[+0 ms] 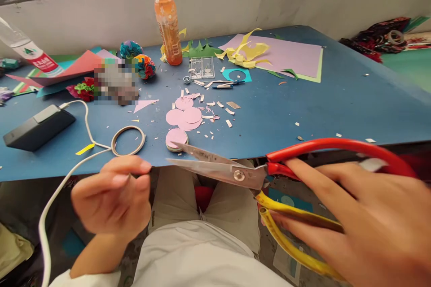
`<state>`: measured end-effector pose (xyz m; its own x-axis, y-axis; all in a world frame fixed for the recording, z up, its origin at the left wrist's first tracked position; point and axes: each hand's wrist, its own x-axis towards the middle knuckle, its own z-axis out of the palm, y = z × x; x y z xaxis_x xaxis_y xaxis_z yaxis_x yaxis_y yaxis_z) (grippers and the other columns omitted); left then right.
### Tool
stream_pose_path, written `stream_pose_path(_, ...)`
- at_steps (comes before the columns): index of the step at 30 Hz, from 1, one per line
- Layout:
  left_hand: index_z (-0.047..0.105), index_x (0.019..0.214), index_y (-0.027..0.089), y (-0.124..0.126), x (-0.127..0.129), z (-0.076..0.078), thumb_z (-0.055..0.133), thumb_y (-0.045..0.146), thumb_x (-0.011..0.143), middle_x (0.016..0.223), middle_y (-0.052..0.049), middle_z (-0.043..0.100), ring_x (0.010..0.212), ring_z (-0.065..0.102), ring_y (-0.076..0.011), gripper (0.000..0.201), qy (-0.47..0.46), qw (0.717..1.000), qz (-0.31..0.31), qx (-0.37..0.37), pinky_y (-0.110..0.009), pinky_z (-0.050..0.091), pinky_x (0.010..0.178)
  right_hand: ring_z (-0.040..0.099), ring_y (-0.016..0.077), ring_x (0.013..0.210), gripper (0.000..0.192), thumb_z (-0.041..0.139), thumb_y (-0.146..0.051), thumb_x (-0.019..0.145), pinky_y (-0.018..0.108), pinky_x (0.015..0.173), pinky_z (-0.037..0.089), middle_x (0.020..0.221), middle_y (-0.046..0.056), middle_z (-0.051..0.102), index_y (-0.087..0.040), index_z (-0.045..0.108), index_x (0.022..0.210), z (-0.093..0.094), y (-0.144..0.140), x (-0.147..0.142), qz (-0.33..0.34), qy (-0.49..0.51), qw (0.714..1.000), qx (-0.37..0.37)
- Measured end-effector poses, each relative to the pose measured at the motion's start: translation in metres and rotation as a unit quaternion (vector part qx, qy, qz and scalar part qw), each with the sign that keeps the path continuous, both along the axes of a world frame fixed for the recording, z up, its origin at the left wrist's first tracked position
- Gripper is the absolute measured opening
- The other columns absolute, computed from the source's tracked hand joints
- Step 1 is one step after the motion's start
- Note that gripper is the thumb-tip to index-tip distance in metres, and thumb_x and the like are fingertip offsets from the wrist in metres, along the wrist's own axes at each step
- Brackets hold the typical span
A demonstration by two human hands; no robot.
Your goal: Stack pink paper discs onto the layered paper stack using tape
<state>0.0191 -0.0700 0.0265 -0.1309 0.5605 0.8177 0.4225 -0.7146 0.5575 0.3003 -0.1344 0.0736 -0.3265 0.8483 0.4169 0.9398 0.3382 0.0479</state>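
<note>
My right hand (363, 215) grips a pair of scissors (239, 175) with one red and one yellow handle. The blades are parted and point left, over the table's front edge. To their left, my left hand (116, 195) is raised with its thumb and fingertips pinched together; whatever sits between them, if anything, is too small to make out. Just beyond the blade tips lies a stack of pink paper circles (177, 138). More loose pink circles (188, 119) overlap behind it, among small white paper scraps (229, 123).
A roll of tape (128, 141) and a black power bank (38, 128) with a white cable lie at left. An orange drink bottle (168, 27) stands at the back, near yellow paper strips (247, 51) and pink sheets (299, 56). A clear bottle (37, 56) leans far left.
</note>
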Motion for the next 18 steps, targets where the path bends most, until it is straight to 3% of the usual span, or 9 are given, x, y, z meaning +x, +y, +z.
stream_pose_path(1, 0.051, 0.093, 0.024, -0.008, 0.005, -0.007, 0.063, 0.017, 0.081, 0.076, 0.004, 0.055, 0.067, 0.059, -0.0116, 0.019, -0.103, 0.992, 0.043, 0.058, -0.031, 0.052, 0.065, 0.058, 0.0234, 0.084, 0.051, 0.045, -0.051, 0.088, 0.045, 0.077, 0.045, 0.090, 0.011, 0.061, -0.024, 0.048, 0.131, -0.007, 0.002, -0.003, -0.002, -0.003, 1.000, 0.004)
stream_pose_path(2, 0.053, 0.095, 0.025, -0.016, 0.011, -0.016, 0.066, 0.016, 0.078, 0.079, 0.003, 0.057, 0.070, 0.058, -0.0113, 0.023, -0.177, 0.982, 0.038, 0.048, -0.028, 0.052, 0.064, 0.058, 0.0244, 0.083, 0.053, 0.046, -0.050, 0.087, 0.044, 0.076, 0.046, 0.091, 0.011, 0.060, -0.020, 0.047, 0.130, -0.014, 0.004, -0.008, -0.009, 0.008, 1.000, -0.006)
stream_pose_path(4, 0.052, 0.108, 0.028, -0.033, 0.029, -0.035, 0.062, 0.021, 0.082, 0.093, 0.001, 0.062, 0.084, 0.061, -0.0122, 0.028, -0.286, 0.953, -0.043, -0.087, -0.027, 0.053, 0.069, 0.057, 0.0276, 0.087, 0.067, 0.053, -0.055, 0.079, 0.043, 0.075, 0.049, 0.095, 0.013, 0.057, -0.012, 0.041, 0.129, -0.033, 0.005, -0.023, -0.048, 0.071, 0.996, -0.029)
stream_pose_path(6, 0.045, 0.121, 0.029, -0.049, 0.049, -0.050, 0.058, 0.036, 0.086, 0.117, -0.005, 0.060, 0.107, 0.059, -0.0188, 0.038, -0.288, 0.897, -0.192, -0.275, -0.033, 0.053, 0.083, 0.057, 0.0296, 0.092, 0.083, 0.064, -0.055, 0.068, 0.042, 0.071, 0.052, 0.101, 0.014, 0.054, -0.012, 0.034, 0.132, -0.054, 0.001, -0.040, -0.076, 0.154, 0.980, -0.098)
stream_pose_path(8, 0.034, 0.131, 0.029, -0.062, 0.064, -0.057, 0.062, 0.047, 0.081, 0.136, -0.012, 0.049, 0.125, 0.047, -0.0263, 0.060, -0.255, 0.826, -0.306, -0.398, -0.042, 0.046, 0.098, 0.057, 0.0301, 0.098, 0.084, 0.065, -0.047, 0.067, 0.041, 0.071, 0.054, 0.107, 0.013, 0.050, -0.017, 0.025, 0.135, -0.075, -0.005, -0.055, -0.073, 0.218, 0.961, -0.155)
stream_pose_path(10, 0.024, 0.135, 0.030, -0.069, 0.073, -0.058, 0.063, 0.046, 0.081, 0.140, -0.014, 0.045, 0.127, 0.046, -0.0277, 0.069, -0.244, 0.760, -0.374, -0.473, -0.044, 0.041, 0.104, 0.053, 0.0313, 0.110, 0.079, 0.061, -0.036, 0.073, 0.043, 0.079, 0.054, 0.122, 0.016, 0.043, -0.020, 0.019, 0.138, -0.093, -0.012, -0.068, -0.070, 0.255, 0.947, -0.180)
stream_pose_path(12, 0.018, 0.135, 0.031, -0.072, 0.074, -0.056, 0.058, 0.042, 0.086, 0.135, -0.013, 0.050, 0.120, 0.052, -0.0250, 0.064, -0.247, 0.718, -0.388, -0.523, -0.043, 0.043, 0.101, 0.051, 0.0310, 0.113, 0.074, 0.057, -0.031, 0.077, 0.046, 0.083, 0.052, 0.124, 0.016, 0.040, -0.022, 0.016, 0.139, -0.107, -0.019, -0.076, -0.095, 0.293, 0.937, -0.164)
stream_pose_path(14, 0.015, 0.135, 0.030, -0.073, 0.072, -0.057, 0.049, 0.041, 0.091, 0.127, -0.012, 0.056, 0.112, 0.058, -0.0219, 0.057, -0.238, 0.717, -0.362, -0.547, -0.040, 0.047, 0.095, 0.055, 0.0274, 0.106, 0.071, 0.056, -0.033, 0.081, 0.045, 0.083, 0.052, 0.120, 0.015, 0.042, -0.022, 0.016, 0.139, -0.116, -0.025, -0.082, -0.108, 0.333, 0.925, -0.150)
stream_pose_path(18, 0.013, 0.138, 0.027, -0.073, 0.066, -0.071, 0.041, 0.042, 0.094, 0.109, -0.009, 0.064, 0.098, 0.062, -0.0191, 0.054, -0.211, 0.773, -0.291, -0.523, -0.037, 0.050, 0.086, 0.057, 0.0212, 0.098, 0.068, 0.054, -0.041, 0.086, 0.040, 0.087, 0.052, 0.119, 0.014, 0.045, -0.021, 0.020, 0.141, -0.127, -0.040, -0.087, -0.088, 0.391, 0.899, -0.178)
